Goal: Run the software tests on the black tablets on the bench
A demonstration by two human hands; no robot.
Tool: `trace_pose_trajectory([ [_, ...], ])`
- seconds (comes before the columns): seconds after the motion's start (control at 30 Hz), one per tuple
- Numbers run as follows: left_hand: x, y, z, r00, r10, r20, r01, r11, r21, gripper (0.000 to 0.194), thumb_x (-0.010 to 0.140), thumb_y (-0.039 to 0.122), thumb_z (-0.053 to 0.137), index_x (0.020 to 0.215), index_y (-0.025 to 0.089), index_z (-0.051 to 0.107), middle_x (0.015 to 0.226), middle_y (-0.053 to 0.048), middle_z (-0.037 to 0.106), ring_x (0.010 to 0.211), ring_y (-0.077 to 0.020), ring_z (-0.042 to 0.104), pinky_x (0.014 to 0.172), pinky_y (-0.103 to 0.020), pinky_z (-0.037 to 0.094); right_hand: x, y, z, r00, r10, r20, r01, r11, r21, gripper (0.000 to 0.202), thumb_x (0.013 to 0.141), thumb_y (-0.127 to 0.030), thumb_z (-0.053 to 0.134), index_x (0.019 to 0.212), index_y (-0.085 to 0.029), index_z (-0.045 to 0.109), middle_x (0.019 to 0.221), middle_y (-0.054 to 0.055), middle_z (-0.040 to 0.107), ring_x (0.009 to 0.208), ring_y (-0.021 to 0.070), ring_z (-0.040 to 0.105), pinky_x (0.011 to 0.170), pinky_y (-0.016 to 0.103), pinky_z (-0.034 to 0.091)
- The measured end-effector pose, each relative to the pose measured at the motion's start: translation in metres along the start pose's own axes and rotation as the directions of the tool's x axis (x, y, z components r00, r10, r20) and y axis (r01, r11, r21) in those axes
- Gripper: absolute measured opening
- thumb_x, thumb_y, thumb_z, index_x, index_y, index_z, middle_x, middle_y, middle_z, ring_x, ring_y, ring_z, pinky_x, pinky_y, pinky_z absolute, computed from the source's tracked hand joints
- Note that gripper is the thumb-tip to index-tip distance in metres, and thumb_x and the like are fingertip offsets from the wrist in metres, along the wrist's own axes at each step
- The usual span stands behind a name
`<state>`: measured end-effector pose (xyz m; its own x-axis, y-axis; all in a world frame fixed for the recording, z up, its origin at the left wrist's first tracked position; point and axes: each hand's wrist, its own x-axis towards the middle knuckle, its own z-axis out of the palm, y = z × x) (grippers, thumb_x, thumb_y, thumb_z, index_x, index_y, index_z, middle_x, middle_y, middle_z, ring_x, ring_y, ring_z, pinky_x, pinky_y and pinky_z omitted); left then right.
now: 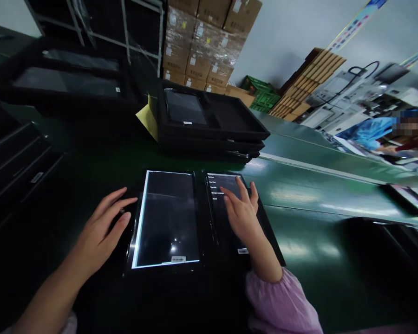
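Left hand [102,227]: grip released, just beside the bright-bordered tablet [167,218].
Right hand [244,213]: grip released over the menu tablet [223,226], perhaps touching.
Tablets: side by side, toward the counter's [296,232] near edge.

The scene is viewed by a single camera worn on the head, faced forward and tilted down over the green desk [299,236]. The left hand [100,229] and the right hand [244,213] are seen from above and behind, at close range, in the lower half of the frame. Stacked cartons [198,48] and the pale wall [285,30] are taken in much farther off, at a slant along the top edge.
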<state>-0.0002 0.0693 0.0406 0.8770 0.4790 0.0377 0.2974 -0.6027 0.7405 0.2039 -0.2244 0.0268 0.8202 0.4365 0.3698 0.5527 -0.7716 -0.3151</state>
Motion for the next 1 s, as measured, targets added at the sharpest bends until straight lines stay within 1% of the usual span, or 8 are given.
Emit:
trace_pose_trajectory([
  [0.17, 0.015, 0.022, -0.006, 0.998, -0.025, 0.050, 0.023, 0.999, 0.044, 0.058, 0.097, 0.066, 0.039, 0.136, 0.031, 0.063, 0.162, -0.001, 0.041, 0.149, -0.0285, 0.039, 0.123, -0.055, 0.032, -0.009, -0.001, -0.013, 0.983, -0.072, -0.169, 0.091, 0.990, 0.107, 0.042, 0.108, -0.036, 0.036, 0.128, -0.020, 0.069, 0.159, 0.013, 0.043, 0.154, 0.0402, 0.020, 0.119, 0.071, 0.025],
  [0.27, 0.025, 0.030, -0.003, 0.998, -0.029, 0.055, 0.025, 0.997, 0.075, 0.060, 0.097, 0.065, 0.038, 0.139, 0.028, 0.061, 0.164, -0.002, 0.037, 0.151, -0.0280, 0.036, 0.125, -0.053, 0.029, -0.017, 0.006, -0.020, 0.981, -0.067, -0.183, 0.097, 0.983, 0.159, 0.039, 0.107, -0.037, 0.039, 0.130, -0.023, 0.067, 0.157, 0.012, 0.045, 0.153, 0.0402, 0.024, 0.116, 0.072, 0.030],
  [0.37, 0.033, 0.033, 0.005, 0.998, -0.016, 0.069, 0.009, 0.995, 0.100, 0.061, 0.098, 0.064, 0.036, 0.140, 0.027, 0.061, 0.166, -0.003, 0.033, 0.152, -0.0291, 0.034, 0.125, -0.052, 0.029, -0.022, 0.016, -0.027, 0.985, -0.020, -0.172, 0.052, 0.982, 0.182, 0.038, 0.107, -0.040, 0.041, 0.132, -0.026, 0.066, 0.157, 0.011, 0.045, 0.152, 0.0407, 0.025, 0.111, 0.071, 0.037],
  [0.5, 0.036, 0.030, 0.013, 0.993, -0.029, 0.112, 0.013, 0.990, 0.142, 0.063, 0.097, 0.067, 0.036, 0.144, 0.031, 0.058, 0.170, -0.003, 0.027, 0.155, -0.0320, 0.027, 0.124, -0.057, 0.027, -0.023, 0.025, -0.033, 0.982, 0.008, -0.190, 0.030, 0.980, 0.198, 0.038, 0.106, -0.041, 0.042, 0.131, -0.027, 0.067, 0.155, 0.012, 0.048, 0.150, 0.0400, 0.032, 0.110, 0.070, 0.039],
  [0.6, 0.035, 0.024, 0.014, 0.999, 0.014, 0.049, -0.019, 0.994, 0.103, 0.059, 0.098, 0.063, 0.039, 0.148, 0.035, 0.053, 0.170, -0.001, 0.027, 0.155, -0.0301, 0.027, 0.125, -0.058, 0.026, -0.024, 0.028, -0.038, 0.978, -0.011, -0.207, 0.058, 0.973, 0.224, 0.036, 0.107, -0.038, 0.043, 0.128, -0.024, 0.069, 0.153, 0.013, 0.050, 0.148, 0.0377, 0.036, 0.112, 0.069, 0.038],
  [0.73, 0.034, 0.012, 0.013, 0.997, 0.045, -0.068, -0.044, 0.999, 0.022, 0.051, 0.100, 0.057, 0.043, 0.146, 0.037, 0.053, 0.166, 0.001, 0.035, 0.151, -0.0284, 0.037, 0.125, -0.055, 0.030, -0.027, 0.027, -0.043, 0.986, -0.068, -0.151, 0.105, 0.961, 0.255, 0.032, 0.107, -0.031, 0.045, 0.122, -0.024, 0.072, 0.153, 0.011, 0.051, 0.149, 0.0355, 0.034, 0.112, 0.066, 0.040],
  [0.87, 0.037, 0.004, 0.014, 0.995, 0.027, -0.096, -0.030, 0.999, -0.023, 0.043, 0.101, 0.053, 0.045, 0.142, 0.043, 0.056, 0.164, 0.005, 0.039, 0.144, -0.0286, 0.046, 0.123, -0.056, 0.035, -0.029, 0.027, -0.047, 0.986, -0.128, -0.107, 0.153, 0.953, 0.263, 0.031, 0.106, -0.029, 0.047, 0.115, -0.024, 0.077, 0.153, 0.009, 0.051, 0.151, 0.0363, 0.031, 0.112, 0.065, 0.042],
  [1.0, 0.038, 0.006, 0.015, 0.994, 0.024, -0.110, -0.023, 1.000, 0.005, 0.043, 0.101, 0.052, 0.045, 0.140, 0.040, 0.058, 0.161, 0.004, 0.042, 0.145, -0.0304, 0.044, 0.123, -0.056, 0.036, -0.031, 0.023, -0.049, 0.978, -0.202, -0.049, 0.207, 0.935, 0.288, 0.030, 0.104, -0.025, 0.050, 0.111, -0.025, 0.079, 0.154, 0.006, 0.050, 0.152, 0.0368, 0.028, 0.114, 0.065, 0.041],
])
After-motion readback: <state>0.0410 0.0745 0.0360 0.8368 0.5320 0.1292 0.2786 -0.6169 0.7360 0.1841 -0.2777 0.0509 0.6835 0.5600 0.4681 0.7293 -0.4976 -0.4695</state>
